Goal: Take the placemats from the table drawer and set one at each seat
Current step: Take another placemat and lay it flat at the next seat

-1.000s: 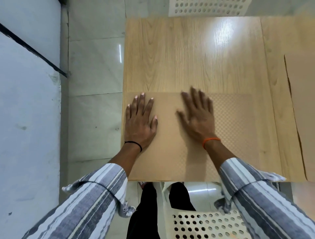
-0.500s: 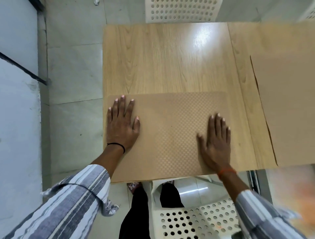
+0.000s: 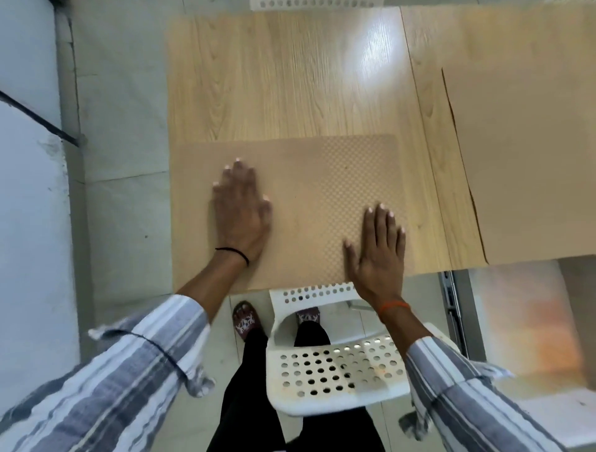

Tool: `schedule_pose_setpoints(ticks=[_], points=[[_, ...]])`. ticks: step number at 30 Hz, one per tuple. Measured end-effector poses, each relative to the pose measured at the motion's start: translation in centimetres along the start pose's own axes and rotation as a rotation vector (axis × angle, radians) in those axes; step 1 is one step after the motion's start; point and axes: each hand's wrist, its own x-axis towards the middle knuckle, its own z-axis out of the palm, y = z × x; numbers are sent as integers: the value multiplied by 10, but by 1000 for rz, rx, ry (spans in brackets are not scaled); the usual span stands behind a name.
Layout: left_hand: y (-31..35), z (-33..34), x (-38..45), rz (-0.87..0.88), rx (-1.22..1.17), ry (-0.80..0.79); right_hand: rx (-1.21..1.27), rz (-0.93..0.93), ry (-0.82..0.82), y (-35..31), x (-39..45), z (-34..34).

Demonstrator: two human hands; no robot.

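**Both hands flat on the near placemat**

Nearest to us stands a white perforated plastic chair [image 3: 335, 371], pushed partly under the near edge of the bench [image 3: 290, 74]. Our dark trouser legs and two patterned sandals show beside and behind it on the pale tiled floor [image 3: 122, 106]. Both forearms wear grey-and-white striped sleeves.

To the right of the chair we see an open drawer [image 3: 529, 322] with a metal slide rail along its left side. Its inside is blurred into orange and pale patches, so we cannot tell what it holds.

On the near edge of the bench lies a tan placemat [image 3: 309, 180] with a fine checked weave, squared to the front of the bench at the seat with the chair. Our left hand [image 3: 240, 213] rests on the left half, fingers straight and close together, a thin black band at the wrist. Our right hand [image 3: 377, 251] lies on the near right corner, palm down, fingers straight and slightly spread, an orange band at the wrist. Neither hand grips anything.

Farther right, a second placemat [image 3: 522, 161] of the same tan colour lies on the bench, well apart from the first.

Beyond the mats the light wood-grain top carries a bright glare. At the far edge shows the rim of another white perforated chair [image 3: 316, 4]. A pale wall runs along the left. We can read no writing anywhere.
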Motion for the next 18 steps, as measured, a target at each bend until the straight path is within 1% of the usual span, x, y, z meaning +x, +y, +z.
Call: schedule_pose_setpoints(ticks=[3,5,7,10,12,18], points=[[69,22,-41,157,-36,-32,11,-1,-3,1,0,1],[94,38,-58,182,-16,-69,12,-4,7,1,0,2],[99,47,-68,157,34,-93,13,-8,14,3,-1,4],[84,45,-68,133,51,-93,28,-9,29,4,0,4],[62,39,-69,95,84,-82,29,-16,32,5,0,3],[-47,14,-86,-172,121,-9,29,-17,38,5,-2,1]])
